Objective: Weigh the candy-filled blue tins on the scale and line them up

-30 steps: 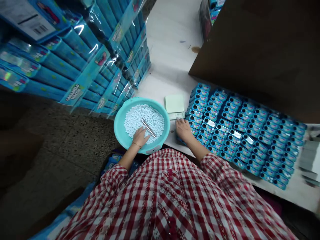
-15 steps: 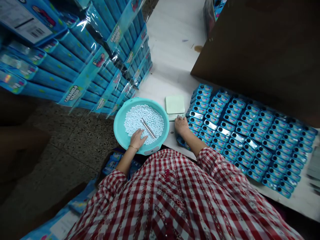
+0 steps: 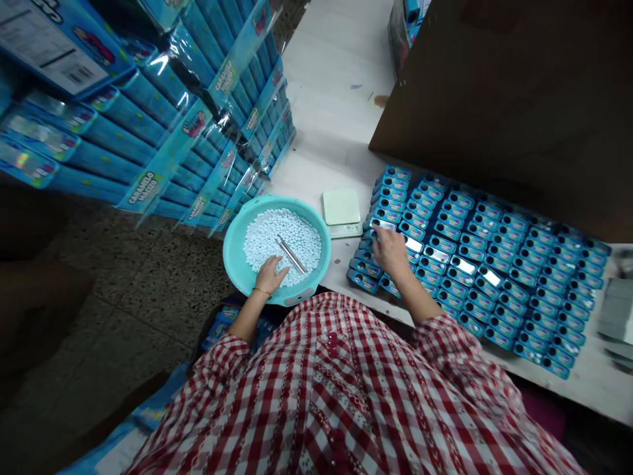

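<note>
My left hand [image 3: 271, 276] rests at the near side of a turquoise basin [image 3: 228, 254], its fingers spread over small pale candies [image 3: 262, 234]. Nothing shows in its grasp. On the candies lies a shiny metal tube [image 3: 291, 255], slanting away from the fingers. My right hand [image 3: 390, 251] is over the left end of the rows of small blue boxes [image 3: 459, 287], fingers bent down at one box near the edge. Whether the fingertips grip that box cannot be made out. Between basin and boxes sits a pale green weighing scale [image 3: 341, 208], its plate bare.
Stacked blue display packs [image 3: 163, 178] in clear wrap rise at the left. A large brown cardboard box [image 3: 494, 112] stands behind the rows. A clear container [image 3: 403, 33] is at the back, and grey flat pieces [image 3: 618, 316] lie at the right edge.
My right hand has moved right, from the scale's front edge to the left end of the blue boxes. My left hand stays in the basin. The view has shifted slightly.
</note>
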`<state>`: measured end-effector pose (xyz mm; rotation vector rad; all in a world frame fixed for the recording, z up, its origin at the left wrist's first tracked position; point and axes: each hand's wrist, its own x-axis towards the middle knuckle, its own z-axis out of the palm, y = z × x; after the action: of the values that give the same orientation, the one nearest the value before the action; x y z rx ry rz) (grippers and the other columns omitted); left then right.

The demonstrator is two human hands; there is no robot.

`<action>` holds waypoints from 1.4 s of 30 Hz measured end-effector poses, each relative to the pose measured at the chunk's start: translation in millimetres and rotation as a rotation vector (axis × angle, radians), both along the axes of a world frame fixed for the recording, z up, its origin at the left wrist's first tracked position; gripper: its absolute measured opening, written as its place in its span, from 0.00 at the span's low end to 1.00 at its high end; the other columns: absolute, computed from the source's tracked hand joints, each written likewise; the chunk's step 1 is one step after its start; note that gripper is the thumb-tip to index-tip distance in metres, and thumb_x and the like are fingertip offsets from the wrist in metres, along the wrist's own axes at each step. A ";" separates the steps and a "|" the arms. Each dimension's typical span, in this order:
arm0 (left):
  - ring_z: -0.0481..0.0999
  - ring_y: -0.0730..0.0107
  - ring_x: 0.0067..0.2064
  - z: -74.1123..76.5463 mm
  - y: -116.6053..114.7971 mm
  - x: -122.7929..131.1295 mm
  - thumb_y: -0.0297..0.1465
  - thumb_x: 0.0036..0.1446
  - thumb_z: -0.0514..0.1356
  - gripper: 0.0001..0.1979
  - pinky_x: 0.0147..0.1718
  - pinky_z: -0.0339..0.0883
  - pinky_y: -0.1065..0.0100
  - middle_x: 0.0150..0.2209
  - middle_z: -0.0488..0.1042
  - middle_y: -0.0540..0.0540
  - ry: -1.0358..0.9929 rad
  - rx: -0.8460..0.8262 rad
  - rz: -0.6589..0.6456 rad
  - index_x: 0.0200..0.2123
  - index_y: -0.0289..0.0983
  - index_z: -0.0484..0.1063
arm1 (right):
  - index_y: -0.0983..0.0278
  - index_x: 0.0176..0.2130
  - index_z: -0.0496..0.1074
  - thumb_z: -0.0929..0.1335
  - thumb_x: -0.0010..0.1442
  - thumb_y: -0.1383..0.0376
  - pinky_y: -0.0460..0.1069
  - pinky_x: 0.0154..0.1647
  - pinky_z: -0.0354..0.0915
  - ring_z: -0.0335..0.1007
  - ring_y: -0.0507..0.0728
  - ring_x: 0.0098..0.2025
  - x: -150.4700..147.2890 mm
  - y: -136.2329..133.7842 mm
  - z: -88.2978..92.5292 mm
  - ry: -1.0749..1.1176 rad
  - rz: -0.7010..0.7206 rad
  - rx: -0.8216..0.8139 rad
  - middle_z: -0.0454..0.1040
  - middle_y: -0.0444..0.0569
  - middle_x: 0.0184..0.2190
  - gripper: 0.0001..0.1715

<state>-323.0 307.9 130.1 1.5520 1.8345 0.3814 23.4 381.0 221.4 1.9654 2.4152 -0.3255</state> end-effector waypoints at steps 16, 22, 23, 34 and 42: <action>0.58 0.47 0.59 7.1 9.4 -3.8 0.35 0.48 0.61 0.26 0.55 0.54 0.50 0.56 0.60 0.32 0.295 -0.008 -0.067 0.51 0.34 0.66 | 0.63 0.46 0.71 0.59 0.63 0.60 0.53 0.40 0.51 0.59 0.60 0.41 -11.2 -116.1 -24.7 -0.047 0.119 0.031 0.69 0.55 0.42 0.18; 0.53 0.39 0.59 14.6 9.7 4.1 0.43 0.44 0.64 0.38 0.50 0.58 0.45 0.61 0.51 0.30 0.424 -0.152 -0.064 0.57 0.37 0.57 | 0.63 0.45 0.71 0.59 0.62 0.59 0.53 0.41 0.51 0.58 0.60 0.41 -11.5 -115.8 -25.8 -0.032 0.133 0.002 0.68 0.56 0.43 0.18; 0.52 0.38 0.59 14.6 11.8 5.1 0.45 0.44 0.64 0.39 0.48 0.58 0.44 0.62 0.50 0.31 0.440 -0.175 -0.072 0.57 0.38 0.57 | 0.63 0.45 0.71 0.59 0.62 0.59 0.53 0.41 0.51 0.58 0.60 0.41 -11.9 -115.3 -26.0 -0.036 0.136 -0.004 0.68 0.56 0.43 0.18; 0.68 0.58 0.44 -2.7 26.6 -4.2 0.27 0.48 0.59 0.05 0.47 0.61 0.58 0.36 0.67 0.42 0.167 -0.099 -0.091 0.31 0.37 0.70 | 0.61 0.44 0.72 0.60 0.63 0.60 0.53 0.39 0.50 0.57 0.60 0.41 -15.1 -109.7 -27.3 -0.081 0.183 -0.041 0.69 0.54 0.40 0.16; 0.58 0.81 0.19 26.1 35.4 -8.2 0.34 0.44 0.61 0.10 0.16 0.49 0.77 0.23 0.64 0.53 -0.919 -0.457 0.726 0.29 0.37 0.64 | 0.62 0.40 0.73 0.59 0.63 0.63 0.53 0.37 0.48 0.56 0.59 0.39 -15.6 -110.3 -34.2 -0.101 0.201 -0.017 0.69 0.53 0.37 0.15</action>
<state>-331.3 343.3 156.2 0.2403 1.4865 0.7748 7.8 270.7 187.2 1.6695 2.5075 -0.2350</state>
